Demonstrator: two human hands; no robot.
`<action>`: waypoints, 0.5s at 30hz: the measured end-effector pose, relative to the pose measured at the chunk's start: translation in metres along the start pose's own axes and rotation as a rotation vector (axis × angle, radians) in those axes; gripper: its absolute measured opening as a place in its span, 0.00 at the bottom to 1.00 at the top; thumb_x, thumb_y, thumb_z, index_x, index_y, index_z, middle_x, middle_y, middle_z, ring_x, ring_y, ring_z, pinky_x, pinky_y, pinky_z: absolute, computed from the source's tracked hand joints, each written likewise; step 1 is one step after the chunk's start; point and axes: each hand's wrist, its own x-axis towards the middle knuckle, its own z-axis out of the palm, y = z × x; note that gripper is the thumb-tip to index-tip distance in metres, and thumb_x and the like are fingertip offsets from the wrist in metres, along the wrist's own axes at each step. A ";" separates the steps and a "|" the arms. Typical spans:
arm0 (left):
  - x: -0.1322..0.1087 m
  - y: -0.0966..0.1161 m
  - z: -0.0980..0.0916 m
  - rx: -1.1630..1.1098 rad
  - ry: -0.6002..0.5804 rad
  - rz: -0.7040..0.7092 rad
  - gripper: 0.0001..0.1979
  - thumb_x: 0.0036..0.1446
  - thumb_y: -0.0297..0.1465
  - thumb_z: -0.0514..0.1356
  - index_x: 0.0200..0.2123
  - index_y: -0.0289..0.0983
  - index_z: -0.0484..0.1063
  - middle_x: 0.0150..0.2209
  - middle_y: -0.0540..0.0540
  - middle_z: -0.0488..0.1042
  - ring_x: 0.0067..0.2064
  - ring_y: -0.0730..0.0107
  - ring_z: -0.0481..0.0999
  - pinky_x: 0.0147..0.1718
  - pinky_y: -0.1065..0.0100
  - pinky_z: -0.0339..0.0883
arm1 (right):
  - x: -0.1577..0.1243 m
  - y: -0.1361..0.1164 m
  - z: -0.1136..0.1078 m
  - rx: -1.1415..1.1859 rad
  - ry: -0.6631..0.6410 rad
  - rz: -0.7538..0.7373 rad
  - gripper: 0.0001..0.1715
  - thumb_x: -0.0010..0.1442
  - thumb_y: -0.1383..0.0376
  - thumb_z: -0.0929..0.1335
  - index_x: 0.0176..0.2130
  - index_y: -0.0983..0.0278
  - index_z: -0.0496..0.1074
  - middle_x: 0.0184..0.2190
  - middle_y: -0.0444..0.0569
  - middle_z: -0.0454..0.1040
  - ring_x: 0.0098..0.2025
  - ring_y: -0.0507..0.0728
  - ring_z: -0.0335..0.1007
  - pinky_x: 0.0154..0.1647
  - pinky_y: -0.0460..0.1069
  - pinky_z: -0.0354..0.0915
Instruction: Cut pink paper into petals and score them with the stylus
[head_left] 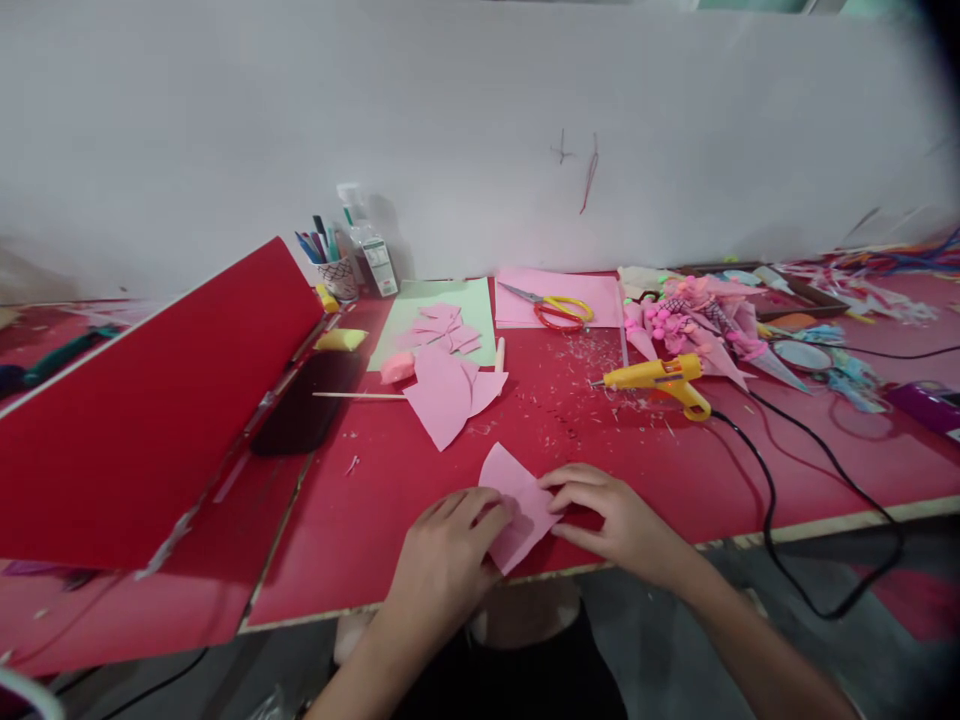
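A piece of pink paper (517, 497) with a curved edge lies at the table's near edge, between my hands. My left hand (450, 545) has its fingers curled over the paper's left side, thumb and fingertips on it. On the other side, my right hand (619, 515) pinches the right corner between thumb and fingers. Just beyond lie several cut pink pieces (442, 395), a thin wooden stick (352, 395) and a lump of pink clay-like material (397, 368). More pink pieces (442, 328) rest on a light green sheet (394, 310).
A yellow glue gun (660, 378) with a black cord lies to the right, near decorated pink cones (697, 320). Scissors (559, 308) sit on pink sheets (517, 312) at the back. Leftward are a black phone-like slab (300, 410), a red board (180, 400) and a pen cup (339, 278).
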 end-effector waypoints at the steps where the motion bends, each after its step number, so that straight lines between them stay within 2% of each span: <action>1: -0.001 0.000 0.000 -0.015 0.003 -0.008 0.15 0.49 0.24 0.57 0.42 0.42 0.69 0.42 0.49 0.73 0.41 0.63 0.72 0.37 0.62 0.69 | 0.000 0.000 0.000 0.002 -0.001 -0.001 0.05 0.54 0.65 0.67 0.34 0.63 0.70 0.44 0.48 0.71 0.48 0.54 0.63 0.50 0.50 0.60; 4: -0.003 -0.001 0.001 -0.081 0.000 -0.039 0.17 0.47 0.22 0.58 0.41 0.42 0.68 0.43 0.50 0.72 0.43 0.65 0.71 0.39 0.64 0.68 | 0.000 0.001 0.000 -0.009 -0.001 -0.008 0.05 0.54 0.65 0.67 0.34 0.63 0.70 0.44 0.48 0.71 0.48 0.54 0.63 0.50 0.50 0.59; 10: -0.003 -0.002 0.004 -0.079 0.009 -0.075 0.09 0.49 0.27 0.60 0.36 0.41 0.69 0.40 0.49 0.73 0.41 0.62 0.70 0.38 0.60 0.67 | -0.001 -0.001 -0.001 -0.023 -0.001 -0.006 0.03 0.55 0.65 0.66 0.33 0.63 0.70 0.44 0.48 0.71 0.48 0.54 0.63 0.51 0.50 0.58; 15: -0.004 -0.009 0.003 -0.124 -0.008 -0.100 0.14 0.48 0.23 0.60 0.39 0.41 0.69 0.42 0.49 0.71 0.42 0.64 0.69 0.39 0.61 0.66 | -0.001 -0.003 0.000 -0.075 0.006 -0.022 0.04 0.57 0.65 0.65 0.34 0.63 0.69 0.44 0.48 0.71 0.47 0.54 0.63 0.50 0.51 0.59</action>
